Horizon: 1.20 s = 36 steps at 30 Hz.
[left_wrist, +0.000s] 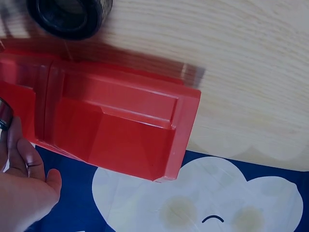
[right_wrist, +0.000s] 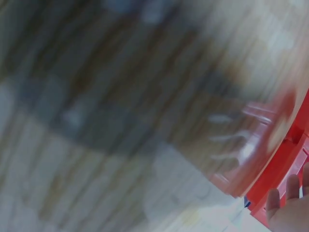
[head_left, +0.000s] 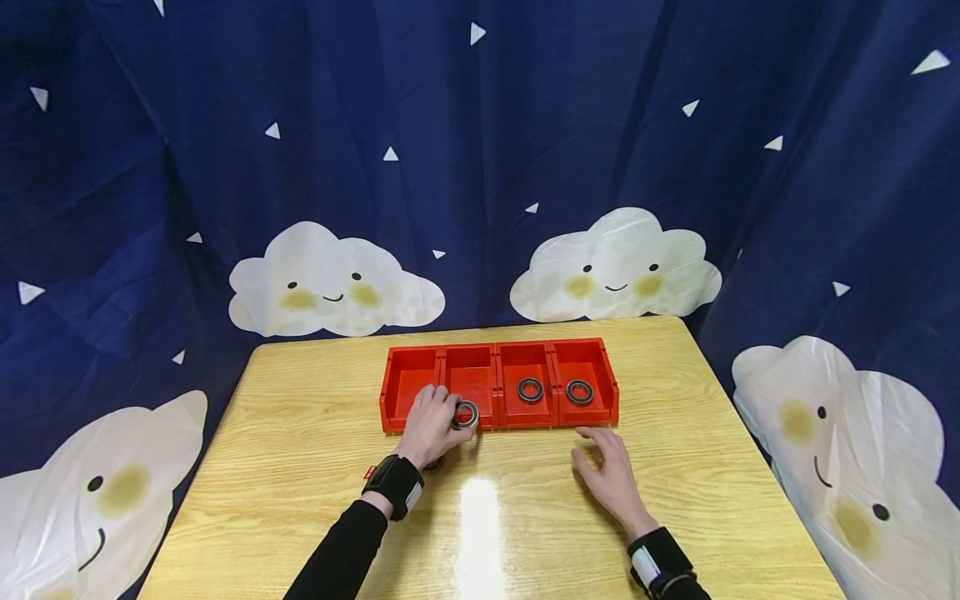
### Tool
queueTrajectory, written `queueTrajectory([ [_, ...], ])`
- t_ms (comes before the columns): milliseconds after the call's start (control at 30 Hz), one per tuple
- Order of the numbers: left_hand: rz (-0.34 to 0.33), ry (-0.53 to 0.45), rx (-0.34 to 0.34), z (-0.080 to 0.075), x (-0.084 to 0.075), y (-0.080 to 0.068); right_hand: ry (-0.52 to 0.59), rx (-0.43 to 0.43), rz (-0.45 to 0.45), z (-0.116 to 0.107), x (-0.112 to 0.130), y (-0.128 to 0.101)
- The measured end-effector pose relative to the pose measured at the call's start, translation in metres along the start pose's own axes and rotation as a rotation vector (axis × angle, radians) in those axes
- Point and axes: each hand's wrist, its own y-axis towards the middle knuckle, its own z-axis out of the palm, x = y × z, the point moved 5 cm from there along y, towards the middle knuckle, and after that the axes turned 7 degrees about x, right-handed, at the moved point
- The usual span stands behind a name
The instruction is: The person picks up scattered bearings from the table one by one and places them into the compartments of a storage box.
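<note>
My left hand [head_left: 431, 427] pinches a ball bearing [head_left: 466, 414], a metal ring with a dark face, at the front edge of the second red bin [head_left: 471, 371] from the left. In the left wrist view, the held bearing [left_wrist: 5, 115] shows at the fingertips of my left hand [left_wrist: 29, 193]. Partly hidden under the left wrist, another bearing [head_left: 433, 464] lies on the table. One bearing [head_left: 530, 390] rests in the third bin and one [head_left: 580, 392] in the fourth. My right hand [head_left: 611, 477], fingers relaxed and holding nothing, is in front of the fourth bin.
The red bins stand side by side in a row towards the back of the wooden table [head_left: 300, 417]. The leftmost bin [head_left: 411, 375] holds nothing visible. Behind and at both sides hangs a dark blue curtain [head_left: 480, 192] with printed clouds.
</note>
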Motion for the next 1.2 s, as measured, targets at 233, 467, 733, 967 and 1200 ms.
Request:
queueTrajectory([
  [233,-0.012,0.011,-0.017,-0.001,0.001,0.012,-0.001,0.006,-0.035,0.006,0.010,-0.001],
  [467,-0.032,0.085,-0.014,0.002,0.002,0.023,-0.006,0.031,-0.022,0.011,0.010,-0.001],
  [733,-0.047,0.191,0.018,0.004,0.001,0.036,0.000,0.035,-0.031,0.014,0.008,-0.001],
  [967,-0.066,0.239,0.030,0.006,0.001,0.049,0.000,0.033,-0.030,0.013,0.009,-0.001],
  [1200,-0.115,0.246,0.054,0.010,-0.002,0.058,-0.009,0.035,-0.038,0.013,0.008,-0.002],
])
